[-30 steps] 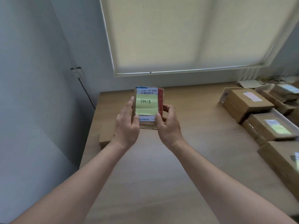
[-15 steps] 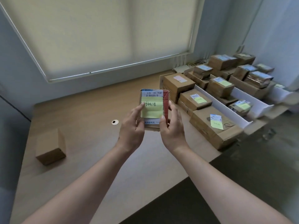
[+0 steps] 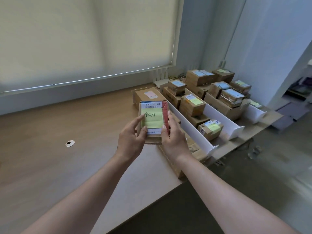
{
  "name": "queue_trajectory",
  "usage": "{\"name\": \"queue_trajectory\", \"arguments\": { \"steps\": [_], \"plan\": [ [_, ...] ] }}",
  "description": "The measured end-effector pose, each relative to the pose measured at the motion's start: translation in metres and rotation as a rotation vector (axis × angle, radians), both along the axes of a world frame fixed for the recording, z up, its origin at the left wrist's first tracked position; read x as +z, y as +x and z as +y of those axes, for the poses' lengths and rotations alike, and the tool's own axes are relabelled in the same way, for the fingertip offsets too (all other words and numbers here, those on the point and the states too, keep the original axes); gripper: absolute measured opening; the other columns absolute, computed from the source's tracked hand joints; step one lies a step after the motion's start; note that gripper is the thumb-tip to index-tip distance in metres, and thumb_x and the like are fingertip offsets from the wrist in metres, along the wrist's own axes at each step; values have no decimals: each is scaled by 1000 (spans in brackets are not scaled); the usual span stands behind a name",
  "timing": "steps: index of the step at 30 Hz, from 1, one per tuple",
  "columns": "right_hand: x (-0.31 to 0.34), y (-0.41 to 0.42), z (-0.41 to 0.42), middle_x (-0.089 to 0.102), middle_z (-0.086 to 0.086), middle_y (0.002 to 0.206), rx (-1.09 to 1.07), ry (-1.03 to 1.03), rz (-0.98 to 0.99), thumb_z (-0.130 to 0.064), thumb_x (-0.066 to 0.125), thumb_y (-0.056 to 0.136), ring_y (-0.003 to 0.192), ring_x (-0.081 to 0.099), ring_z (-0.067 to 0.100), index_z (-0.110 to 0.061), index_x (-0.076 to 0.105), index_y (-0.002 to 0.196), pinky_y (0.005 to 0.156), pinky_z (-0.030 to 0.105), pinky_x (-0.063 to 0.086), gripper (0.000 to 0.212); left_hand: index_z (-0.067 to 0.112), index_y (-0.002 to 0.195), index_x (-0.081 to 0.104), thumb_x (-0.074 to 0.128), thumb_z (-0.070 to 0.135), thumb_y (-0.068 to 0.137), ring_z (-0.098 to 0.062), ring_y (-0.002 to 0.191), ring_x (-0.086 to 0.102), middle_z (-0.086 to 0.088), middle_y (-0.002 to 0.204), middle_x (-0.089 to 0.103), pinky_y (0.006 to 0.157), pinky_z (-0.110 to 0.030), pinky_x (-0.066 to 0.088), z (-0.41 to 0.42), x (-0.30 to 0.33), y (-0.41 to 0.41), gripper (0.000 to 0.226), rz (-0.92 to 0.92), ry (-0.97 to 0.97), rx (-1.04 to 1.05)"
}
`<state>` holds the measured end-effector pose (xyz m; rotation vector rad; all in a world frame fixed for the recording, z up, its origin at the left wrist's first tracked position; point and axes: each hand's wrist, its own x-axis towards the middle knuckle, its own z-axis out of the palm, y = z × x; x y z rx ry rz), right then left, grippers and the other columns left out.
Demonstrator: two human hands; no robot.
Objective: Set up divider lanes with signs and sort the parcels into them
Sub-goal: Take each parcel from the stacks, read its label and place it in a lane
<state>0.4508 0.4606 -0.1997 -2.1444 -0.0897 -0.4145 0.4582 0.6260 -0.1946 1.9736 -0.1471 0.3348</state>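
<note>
Wooden desk (image 3: 50,166) carries everything, its right end split by 3 white dividers (image 3: 190,125) into lanes already stocked with cardboard parcels (image 3: 192,105), most wearing pale sticky notes, presumably so each lane gathers one category. Above the desk's front edge, just left of the lanes, the held parcel (image 3: 152,120) is tilted label-up, likely for reading. Left hand (image 3: 130,142) and right hand (image 3: 174,141) pinch its sides, fingers curled. Its label reads "530 D5 A68"; the green note's handwriting is unclear.
</note>
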Motion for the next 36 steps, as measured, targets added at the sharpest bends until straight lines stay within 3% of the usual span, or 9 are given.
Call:
{"name": "queue_trajectory", "arguments": {
  "steps": [7, 8, 11, 12, 16, 20, 26, 33, 36],
  "plan": [
    [-6, 81, -57, 45, -2, 154, 15, -21, 36, -30, 43, 109, 138, 47, 14, -26, 23, 161, 103, 39, 55, 56, 33, 146, 56, 65, 26, 100, -19, 106, 69, 3, 134, 64, 75, -27, 63, -55, -10, 79, 48, 67, -33, 5],
    [-9, 95, -62, 44, -2, 155, 15, -27, 37, -29, 43, 108, 140, 46, 15, -25, 24, 161, 104, 37, 55, 57, 32, 146, 55, 65, 25, 100, -19, 105, 69, 3, 134, 64, 73, -26, 63, -61, -15, 93, 47, 83, -48, 3],
    [-18, 140, -79, 44, -3, 154, 23, -45, 67, -28, 45, 109, 139, 45, 12, -24, 26, 161, 95, 9, 46, 56, 34, 145, 55, 65, 26, 100, -16, 103, 71, 3, 132, 65, 73, -31, 64, -75, -31, 139, 47, 127, -87, -12],
    [-21, 155, -83, 45, -3, 154, 24, -46, 82, -28, 45, 109, 139, 45, 12, -24, 26, 161, 94, 8, 45, 56, 35, 145, 55, 66, 27, 100, -14, 102, 72, 4, 131, 65, 75, -34, 65, -78, -36, 154, 47, 141, -89, -14],
    [-37, 213, -95, 49, -7, 151, 52, -19, 141, -32, 44, 108, 137, 49, 10, -31, 27, 159, 107, 33, 52, 53, 37, 143, 57, 67, 28, 98, -8, 97, 72, 8, 125, 67, 79, -36, 64, -87, -50, 211, 47, 183, -65, 3],
    [-59, 257, -102, 50, -10, 149, 74, -2, 203, -31, 44, 109, 134, 51, 7, -35, 26, 158, 102, 27, 53, 53, 36, 143, 56, 67, 29, 98, -10, 100, 70, 12, 124, 64, 81, -34, 63, -95, -67, 249, 47, 230, -22, 31],
    [-110, 320, -109, 46, -16, 153, 102, -63, 299, -43, 37, 103, 140, 45, 9, -44, 23, 156, 109, 46, 49, 55, 37, 149, 51, 69, 29, 97, -13, 105, 66, 16, 127, 58, 86, -31, 60, -107, -105, 289, 56, 354, 26, 97],
    [-152, 377, -123, 49, -9, 150, 219, -91, 418, -34, 39, 106, 135, 49, 14, -40, 20, 159, 107, 45, 51, 57, 38, 151, 46, 67, 32, 98, -13, 119, 59, 10, 141, 53, 99, -40, 56, -125, -143, 323, 58, 454, 60, 172],
    [-162, 401, -133, 51, -8, 146, 253, -75, 445, -28, 40, 107, 129, 53, 11, -37, 24, 159, 99, 30, 54, 55, 38, 152, 45, 67, 34, 97, -11, 120, 57, 10, 141, 54, 100, -39, 56, -136, -151, 341, 59, 485, 69, 185]
  ]
}}
